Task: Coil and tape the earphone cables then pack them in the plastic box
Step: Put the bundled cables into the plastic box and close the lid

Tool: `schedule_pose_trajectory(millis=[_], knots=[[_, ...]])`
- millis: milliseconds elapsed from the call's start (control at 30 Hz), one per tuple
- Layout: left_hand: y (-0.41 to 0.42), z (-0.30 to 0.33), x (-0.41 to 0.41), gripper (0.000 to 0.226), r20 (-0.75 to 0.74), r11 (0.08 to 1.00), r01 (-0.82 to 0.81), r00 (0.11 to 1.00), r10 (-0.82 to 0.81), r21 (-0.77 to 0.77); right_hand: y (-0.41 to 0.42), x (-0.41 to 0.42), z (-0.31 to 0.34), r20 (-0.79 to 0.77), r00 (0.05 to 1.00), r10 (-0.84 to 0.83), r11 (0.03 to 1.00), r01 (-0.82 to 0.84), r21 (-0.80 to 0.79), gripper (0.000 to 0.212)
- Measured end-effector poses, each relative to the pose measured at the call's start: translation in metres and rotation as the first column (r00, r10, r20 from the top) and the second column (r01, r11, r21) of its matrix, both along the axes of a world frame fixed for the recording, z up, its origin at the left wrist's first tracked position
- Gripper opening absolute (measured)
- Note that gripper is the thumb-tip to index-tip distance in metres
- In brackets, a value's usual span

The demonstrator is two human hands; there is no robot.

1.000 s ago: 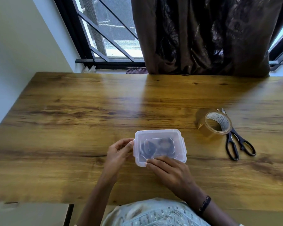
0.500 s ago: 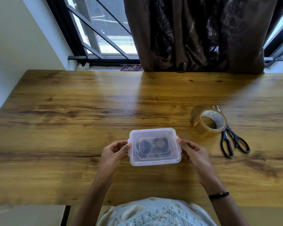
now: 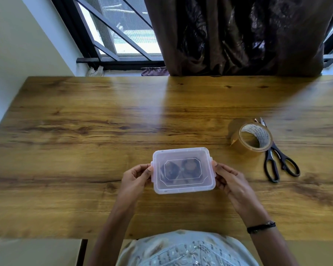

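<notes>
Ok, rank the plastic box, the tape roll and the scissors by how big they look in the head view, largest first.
1. plastic box, clearly the largest.
2 and 3. scissors and tape roll: too close to rank. The scissors run longer but thin, partly hidden behind the roll; the roll is bulkier.

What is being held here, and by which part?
The plastic box, lid on, is held at its two short ends: the left hand grips the left end and the right hand grips the right end, at the side clips.
</notes>
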State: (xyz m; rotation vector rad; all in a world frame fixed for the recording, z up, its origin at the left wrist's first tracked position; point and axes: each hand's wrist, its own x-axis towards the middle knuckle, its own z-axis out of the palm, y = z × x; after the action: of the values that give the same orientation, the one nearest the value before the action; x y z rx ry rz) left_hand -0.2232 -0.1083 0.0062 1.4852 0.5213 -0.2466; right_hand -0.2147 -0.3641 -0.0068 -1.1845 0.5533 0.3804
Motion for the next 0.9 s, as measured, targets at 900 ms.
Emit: schedule_pose_trajectory(millis=[900], knots=[[-0.072, -0.012, 0.022, 0.077, 0.034, 0.188, 0.197, 0.599, -0.8, 0.962, -0.011, 0.018, -0.008, 0.196, 0.892, 0.408, 0.809, -0.253, -0.53, 0.034]])
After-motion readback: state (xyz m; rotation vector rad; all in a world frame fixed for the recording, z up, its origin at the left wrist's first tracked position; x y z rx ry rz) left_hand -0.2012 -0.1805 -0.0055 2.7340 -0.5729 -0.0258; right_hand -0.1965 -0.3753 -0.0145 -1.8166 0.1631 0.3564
